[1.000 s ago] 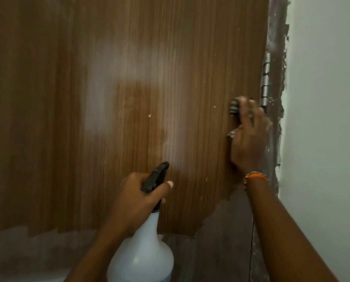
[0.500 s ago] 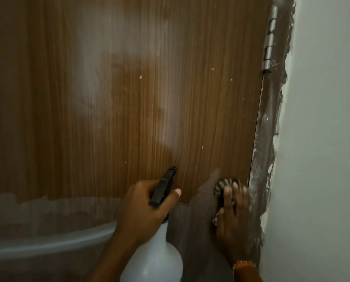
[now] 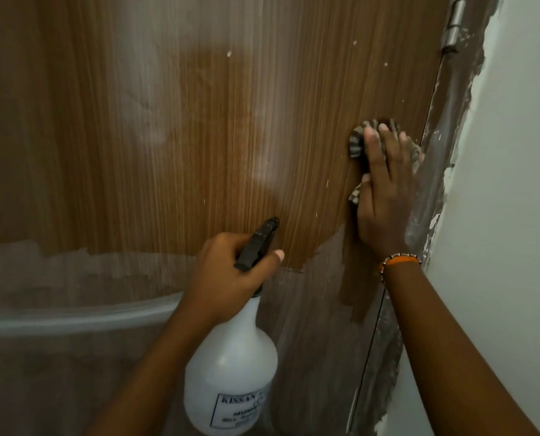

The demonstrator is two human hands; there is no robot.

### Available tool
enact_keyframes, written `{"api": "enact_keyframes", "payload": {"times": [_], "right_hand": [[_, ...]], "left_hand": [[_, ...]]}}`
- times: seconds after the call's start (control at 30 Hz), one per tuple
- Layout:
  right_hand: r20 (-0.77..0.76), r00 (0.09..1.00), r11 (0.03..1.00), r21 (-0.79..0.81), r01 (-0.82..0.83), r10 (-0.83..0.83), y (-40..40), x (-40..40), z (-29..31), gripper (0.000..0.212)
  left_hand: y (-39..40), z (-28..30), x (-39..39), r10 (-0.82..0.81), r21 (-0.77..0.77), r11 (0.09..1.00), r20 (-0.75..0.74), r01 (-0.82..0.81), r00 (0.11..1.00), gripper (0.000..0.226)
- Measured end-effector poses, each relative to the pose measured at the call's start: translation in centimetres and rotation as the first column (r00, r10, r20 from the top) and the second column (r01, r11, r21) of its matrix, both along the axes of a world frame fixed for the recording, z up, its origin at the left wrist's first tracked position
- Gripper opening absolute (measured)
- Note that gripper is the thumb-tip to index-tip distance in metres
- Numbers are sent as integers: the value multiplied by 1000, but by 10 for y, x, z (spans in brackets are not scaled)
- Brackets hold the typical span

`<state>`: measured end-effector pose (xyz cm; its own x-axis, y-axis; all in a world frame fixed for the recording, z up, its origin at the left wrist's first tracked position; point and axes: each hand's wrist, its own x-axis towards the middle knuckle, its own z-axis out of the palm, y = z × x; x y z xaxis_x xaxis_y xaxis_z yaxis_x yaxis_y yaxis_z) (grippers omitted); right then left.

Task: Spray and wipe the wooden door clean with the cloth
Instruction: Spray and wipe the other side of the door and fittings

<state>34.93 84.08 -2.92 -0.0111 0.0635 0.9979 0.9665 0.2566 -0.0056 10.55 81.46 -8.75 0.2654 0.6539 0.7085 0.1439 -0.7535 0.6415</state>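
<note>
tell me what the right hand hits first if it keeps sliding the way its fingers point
Probably nothing soon: the right hand, pressing the cloth flat, points up the wooden door; bare panel lies ahead, the hinge off to the right.

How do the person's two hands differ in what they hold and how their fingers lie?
The left hand curls its fingers round the spray bottle; the right hand has straight fingers that press the cloth flat to the wooden door. The left hand is lower and off the door; the right is higher, near the hinge edge. Both are bare.
</note>
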Motion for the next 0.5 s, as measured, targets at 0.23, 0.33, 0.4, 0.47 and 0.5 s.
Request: {"api": "enact_keyframes", "payload": {"times": [0.23, 0.33, 0.4, 0.47, 0.5], "right_hand": [[451, 891, 983, -130, 130, -58, -4, -5, -150, 57], [613, 786, 960, -164, 227, -82, -8, 5, -175, 54], [679, 727, 952, -150, 268, -98, -10, 10, -163, 54], [694, 715, 957, -141, 252, -86, -11, 7, -133, 54], [673, 736, 965, -135, 226, -78, -10, 3, -112, 54]], "left_hand": [[5, -15, 2, 40, -16, 999, -26, -40, 999, 70], [5, -20, 1, 20, -40, 999, -42, -22, 999, 69], [3, -21, -1, 8, -53, 999, -39, -10, 999, 70], [1, -20, -2, 0, -68, 998, -31, -2, 1000, 70], [0, -20, -3, -2, -77, 997, -24, 1, 1000, 69]]}}
